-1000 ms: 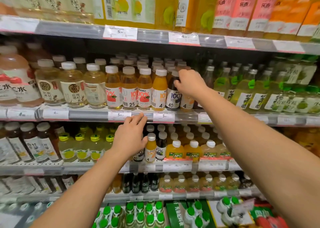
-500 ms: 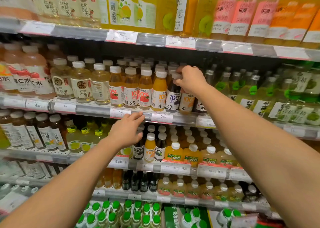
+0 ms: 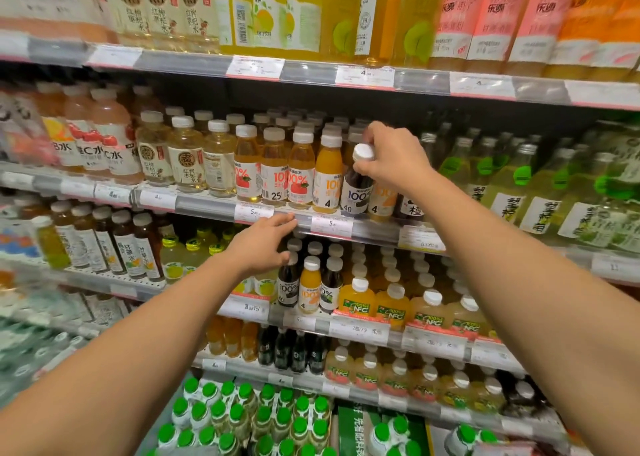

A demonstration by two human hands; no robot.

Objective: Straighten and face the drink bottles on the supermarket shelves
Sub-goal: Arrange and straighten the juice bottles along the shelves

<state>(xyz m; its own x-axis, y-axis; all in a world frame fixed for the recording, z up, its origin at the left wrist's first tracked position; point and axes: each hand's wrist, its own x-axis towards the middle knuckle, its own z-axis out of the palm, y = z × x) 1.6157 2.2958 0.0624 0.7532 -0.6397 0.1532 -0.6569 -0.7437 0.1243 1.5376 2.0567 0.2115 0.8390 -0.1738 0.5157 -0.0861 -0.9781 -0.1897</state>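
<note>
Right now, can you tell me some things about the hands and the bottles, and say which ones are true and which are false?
1. The right hand holds the dark bottle by its white cap. True.
2. The dark bottle stands perfectly straight. False: it is tilted, its cap leaning right.
3. The left hand holds an orange bottle. False: its fingers are fairly straight, at the shelf edge, holding nothing.
4. An orange juice bottle stands just left of the dark bottle. True.
5. The bottles at the very bottom have red caps. False: the bottom bottles have green caps.
</note>
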